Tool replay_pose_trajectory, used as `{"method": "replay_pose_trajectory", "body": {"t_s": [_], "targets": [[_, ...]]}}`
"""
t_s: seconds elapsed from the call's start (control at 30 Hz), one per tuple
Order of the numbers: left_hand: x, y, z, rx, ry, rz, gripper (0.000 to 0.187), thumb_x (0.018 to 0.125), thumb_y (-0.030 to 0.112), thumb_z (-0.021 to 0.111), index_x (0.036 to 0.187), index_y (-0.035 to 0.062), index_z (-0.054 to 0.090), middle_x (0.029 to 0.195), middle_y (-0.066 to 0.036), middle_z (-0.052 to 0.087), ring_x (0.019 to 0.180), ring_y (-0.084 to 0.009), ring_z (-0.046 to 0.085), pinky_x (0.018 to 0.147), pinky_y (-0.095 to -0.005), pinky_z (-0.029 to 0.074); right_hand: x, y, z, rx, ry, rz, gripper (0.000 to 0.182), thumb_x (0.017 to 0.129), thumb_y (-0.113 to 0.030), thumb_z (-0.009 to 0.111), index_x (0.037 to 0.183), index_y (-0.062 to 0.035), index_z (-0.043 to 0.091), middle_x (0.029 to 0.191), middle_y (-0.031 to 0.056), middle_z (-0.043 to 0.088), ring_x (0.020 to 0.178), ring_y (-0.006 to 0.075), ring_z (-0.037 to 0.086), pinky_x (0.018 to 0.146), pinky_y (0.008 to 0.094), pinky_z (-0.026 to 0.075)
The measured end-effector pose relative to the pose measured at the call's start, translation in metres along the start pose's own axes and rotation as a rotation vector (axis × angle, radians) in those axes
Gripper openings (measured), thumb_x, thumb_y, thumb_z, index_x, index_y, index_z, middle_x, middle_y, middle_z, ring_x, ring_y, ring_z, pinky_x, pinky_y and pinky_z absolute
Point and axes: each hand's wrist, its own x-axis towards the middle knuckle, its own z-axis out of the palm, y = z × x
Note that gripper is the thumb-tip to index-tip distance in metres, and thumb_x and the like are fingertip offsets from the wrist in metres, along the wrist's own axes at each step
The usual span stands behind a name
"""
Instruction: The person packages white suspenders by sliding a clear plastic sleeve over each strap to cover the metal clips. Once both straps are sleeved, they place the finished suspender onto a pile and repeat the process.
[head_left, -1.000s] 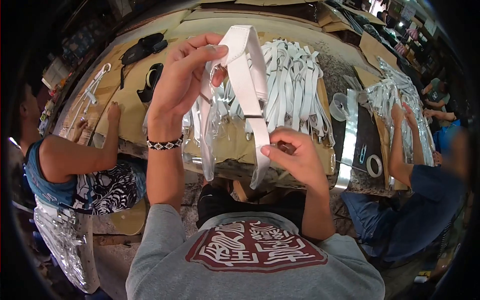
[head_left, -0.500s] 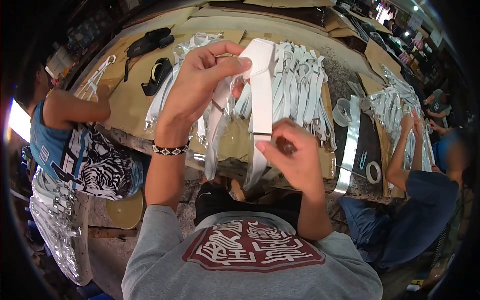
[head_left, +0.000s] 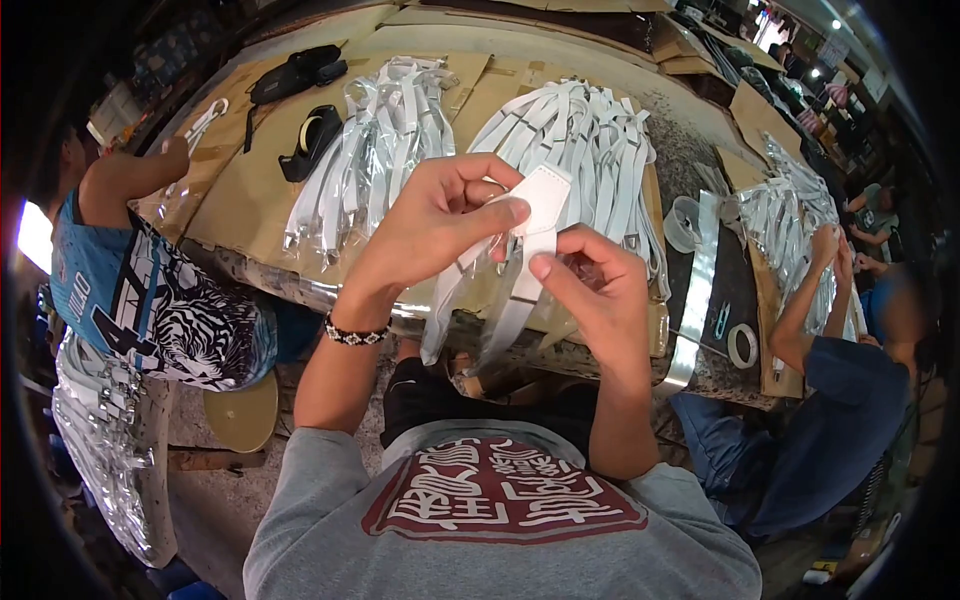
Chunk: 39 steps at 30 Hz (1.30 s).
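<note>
A pair of white suspenders with a stitched patch (head_left: 543, 197) is held up over the table's front edge. My left hand (head_left: 445, 215) is closed, pinching the patch between thumb and fingers. Just below the patch, my right hand (head_left: 598, 295) has its thumb and forefinger on the strap. The lower straps hang past the table edge, at least partly in clear plastic. Behind my hands lies a pile of loose white suspenders (head_left: 570, 125) with metal adjusters. To its left are suspenders in clear bags (head_left: 390, 130).
A tape dispenser (head_left: 312, 143) and black bag (head_left: 298, 74) sit on cardboard at the left. At the right are a metal strip (head_left: 690, 320), a tape roll (head_left: 743, 345) and more suspenders (head_left: 790, 215). Co-workers sit on both sides; one wears a blue tank top (head_left: 85, 275).
Both hands have come down nearer my body with the patch. My right hand now grips the strap closer to the patch. The left co-worker's forearm has moved up and away.
</note>
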Motion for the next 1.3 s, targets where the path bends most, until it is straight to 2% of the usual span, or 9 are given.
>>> {"method": "replay_pose_trajectory", "body": {"t_s": [0.23, 0.37, 0.47, 0.67, 0.77, 0.97, 1.07, 1.13, 1.3], "targets": [[0.0, 0.0, 0.003, -0.018, 0.082, 0.03, 0.016, 0.095, 0.007, 0.069, 0.106, -0.0038, 0.065, 0.08, -0.006, 0.072, 0.064, -0.0073, 0.062, 0.059, -0.0217, 0.046, 0.002, 0.012, 0.011, 0.009, 0.001, 0.015, 0.021, 0.092, -0.006, 0.073, 0.11, 0.0001, 0.065, 0.089, -0.0031, 0.064, 0.074, 0.0013, 0.052, 0.064, 0.0198, 0.039], [0.001, -0.004, -0.003, -0.05, 0.106, 0.019, 0.018, 0.094, 0.006, 0.069, 0.108, -0.005, 0.065, 0.081, -0.006, 0.072, 0.064, -0.0076, 0.062, 0.059, -0.0218, 0.046, 0.002, 0.018, -0.012, -0.128, -0.084, 0.112, 0.019, 0.09, -0.012, 0.076, 0.101, -0.0005, 0.066, 0.082, -0.0039, 0.061, 0.07, 0.0013, 0.049, 0.061, 0.0202, 0.038], [0.0, -0.003, -0.005, -0.025, 0.086, -0.009, 0.018, 0.094, 0.007, 0.069, 0.107, -0.0049, 0.065, 0.081, -0.006, 0.072, 0.065, -0.0078, 0.062, 0.059, -0.0221, 0.047, 0.0, 0.02, -0.011, -0.081, -0.102, 0.147, 0.015, 0.091, -0.011, 0.075, 0.098, -0.0002, 0.067, 0.081, -0.0041, 0.061, 0.068, 0.0005, 0.048, 0.059, 0.0199, 0.037], [-0.002, -0.014, -0.007, 0.064, -0.007, -0.036, 0.017, 0.094, 0.004, 0.068, 0.109, -0.0045, 0.065, 0.086, -0.006, 0.072, 0.069, -0.0088, 0.062, 0.065, -0.023, 0.05, 0.003, 0.01, -0.009, -0.17, -0.087, 0.115, 0.012, 0.092, -0.01, 0.073, 0.095, 0.0002, 0.068, 0.08, -0.0055, 0.06, 0.065, -0.0012, 0.044, 0.056, 0.0193, 0.033], [-0.005, -0.02, -0.002, 0.04, 0.007, -0.007, 0.018, 0.094, 0.009, 0.071, 0.107, -0.0028, 0.066, 0.085, -0.003, 0.07, 0.071, -0.0065, 0.062, 0.065, -0.0226, 0.048, 0.005, 0.012, -0.01, -0.126, -0.046, 0.091, 0.012, 0.092, -0.009, 0.073, 0.095, 0.0003, 0.067, 0.079, -0.0061, 0.059, 0.064, -0.0011, 0.044, 0.056, 0.0193, 0.033], [-0.018, -0.019, 0.005, 0.196, -0.005, 0.018, 0.023, 0.089, 0.008, 0.075, 0.108, -0.002, 0.067, 0.097, -0.002, 0.069, 0.089, -0.0059, 0.061, 0.079, -0.0248, 0.049, -0.001, 0.023, -0.014, -0.138, -0.087, 0.093, 0.012, 0.092, -0.01, 0.073, 0.096, 0.0005, 0.067, 0.076, -0.0068, 0.055, 0.066, -0.0001, 0.044, 0.056, 0.0192, 0.032], [-0.029, -0.01, 0.013, 0.203, 0.078, -0.011, 0.022, 0.088, 0.005, 0.075, 0.108, -0.0028, 0.067, 0.097, -0.004, 0.07, 0.091, -0.0085, 0.063, 0.083, -0.0272, 0.051, -0.011, 0.017, -0.006, -0.003, 0.02, 0.051, 0.013, 0.093, -0.011, 0.073, 0.096, 0.0006, 0.068, 0.074, -0.0067, 0.054, 0.068, 0.0004, 0.044, 0.057, 0.0196, 0.032], [-0.037, 0.005, 0.016, 0.221, 0.109, -0.041, 0.022, 0.088, 0.003, 0.075, 0.107, -0.0034, 0.067, 0.097, -0.005, 0.07, 0.091, -0.0093, 0.063, 0.084, -0.0285, 0.051, -0.015, 0.018, -0.021, -0.061, 0.083, 0.132, 0.018, 0.096, -0.016, 0.069, 0.095, 0.0017, 0.068, 0.076, -0.0049, 0.057, 0.07, 0.001, 0.047, 0.061, 0.0196, 0.035], [-0.038, 0.056, -0.014, 0.309, 0.289, 0.168, 0.025, 0.085, -0.001, 0.076, 0.109, -0.0038, 0.07, 0.092, -0.006, 0.073, 0.085, -0.0094, 0.065, 0.077, -0.024, 0.051, -0.034, 0.079, -0.066, -0.178, 0.33, 0.368, 0.026, 0.1, -0.022, 0.066, 0.095, 0.0034, 0.069, 0.084, -0.0012, 0.066, 0.077, 0.0032, 0.056, 0.068, 0.0193, 0.041]]}}
